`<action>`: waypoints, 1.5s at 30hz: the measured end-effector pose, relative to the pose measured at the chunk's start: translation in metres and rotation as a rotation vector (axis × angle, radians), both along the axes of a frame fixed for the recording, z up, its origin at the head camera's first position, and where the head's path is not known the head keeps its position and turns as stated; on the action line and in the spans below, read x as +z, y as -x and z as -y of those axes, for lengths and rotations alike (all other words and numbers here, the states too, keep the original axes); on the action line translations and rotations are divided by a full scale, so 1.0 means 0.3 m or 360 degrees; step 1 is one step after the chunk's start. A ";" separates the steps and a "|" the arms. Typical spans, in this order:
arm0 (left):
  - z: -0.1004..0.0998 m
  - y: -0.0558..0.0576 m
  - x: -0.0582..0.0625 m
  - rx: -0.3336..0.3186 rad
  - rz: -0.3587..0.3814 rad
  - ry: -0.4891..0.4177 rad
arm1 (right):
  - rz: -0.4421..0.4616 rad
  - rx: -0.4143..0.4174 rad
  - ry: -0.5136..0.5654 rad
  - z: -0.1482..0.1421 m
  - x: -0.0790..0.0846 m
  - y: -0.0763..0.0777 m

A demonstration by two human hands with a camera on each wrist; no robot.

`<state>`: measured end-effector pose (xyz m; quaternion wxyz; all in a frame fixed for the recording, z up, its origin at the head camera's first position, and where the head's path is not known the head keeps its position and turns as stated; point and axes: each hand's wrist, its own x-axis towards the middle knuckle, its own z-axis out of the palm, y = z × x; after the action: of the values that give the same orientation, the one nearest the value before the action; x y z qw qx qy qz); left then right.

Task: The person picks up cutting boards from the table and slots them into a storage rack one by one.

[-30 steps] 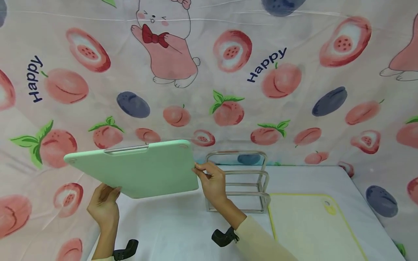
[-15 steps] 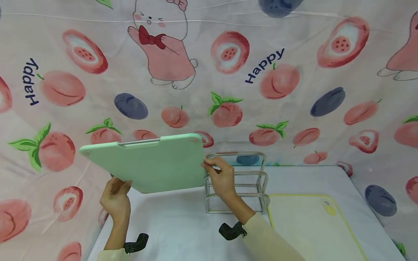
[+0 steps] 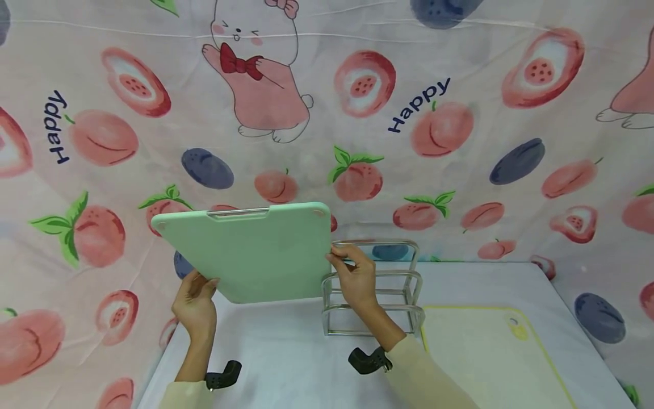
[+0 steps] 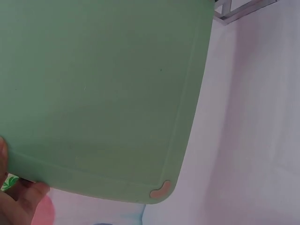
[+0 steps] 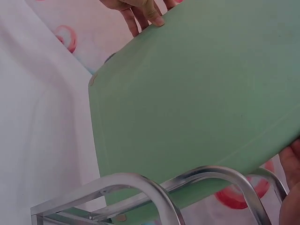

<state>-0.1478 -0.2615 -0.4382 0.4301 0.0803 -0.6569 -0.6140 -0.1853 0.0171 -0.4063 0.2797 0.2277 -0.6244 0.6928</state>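
A green cutting board point(image 3: 260, 255) with a metal handle strip along its top edge is held up off the table, tilted. My left hand point(image 3: 196, 304) pinches its lower left edge between thumb and fingers. On the other side my right hand point(image 3: 355, 278) pinches the right edge. Just behind and beside the right hand stands a metal rack point(image 3: 409, 289) of bent bars. In the right wrist view the board's lower corner shows beyond the rack's bars point(image 5: 140, 187); whether they touch I cannot tell. A peach-coloured corner pad point(image 4: 161, 190) shows in the left wrist view.
To the right of the rack a pale board with a yellow rim point(image 3: 480, 308) lies flat on the white table point(image 3: 276, 352). Behind the table hangs a fruit-patterned cloth point(image 3: 317, 130). A black wrist camera point(image 3: 223, 375) sits on the left wrist.
Both hands have carried the green cutting board to the right and slightly up, bringing its right edge to the rack. The rack and the yellow-rimmed board stay in place.
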 end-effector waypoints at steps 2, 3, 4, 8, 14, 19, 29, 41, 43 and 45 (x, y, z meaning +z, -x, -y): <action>-0.007 0.001 0.005 0.0004 -0.0003 0.0008 | -0.0007 0.0003 -0.0007 -0.005 -0.004 -0.001; -0.011 0.002 0.007 0.0007 -0.0003 0.0006 | -0.0006 0.0007 -0.0009 -0.007 -0.005 -0.002; -0.014 0.004 0.009 0.0006 -0.0003 0.0010 | -0.0006 0.0004 -0.0016 -0.010 -0.005 -0.003; -0.032 0.010 0.018 -0.0002 0.0060 0.0026 | 0.0016 -0.0041 -0.0073 -0.027 -0.002 -0.004; -0.058 0.013 0.020 -0.0005 0.0125 0.0007 | -0.0007 -0.0125 -0.0223 -0.047 0.007 -0.005; -0.069 0.016 0.018 -0.0030 0.0138 -0.0085 | -0.0078 -0.0176 -0.0281 -0.056 0.016 -0.005; -0.095 0.015 0.012 -0.0051 0.0113 0.0056 | -0.0047 -0.0295 -0.0306 -0.076 0.015 -0.007; -0.131 0.011 -0.006 -0.0053 0.0100 0.0107 | -0.0099 -0.0322 -0.0305 -0.116 0.010 -0.010; -0.138 0.011 -0.008 -0.0065 0.0091 0.0113 | -0.0117 -0.0338 -0.0305 -0.124 0.007 -0.009; -0.146 0.009 -0.011 -0.0078 0.0081 0.0121 | -0.0125 -0.0346 -0.0299 -0.130 0.007 -0.011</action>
<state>-0.1507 -0.2176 -0.4414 0.4008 0.0633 -0.6924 -0.5966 -0.1819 0.0561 -0.4041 0.3547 0.2108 -0.6962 0.5874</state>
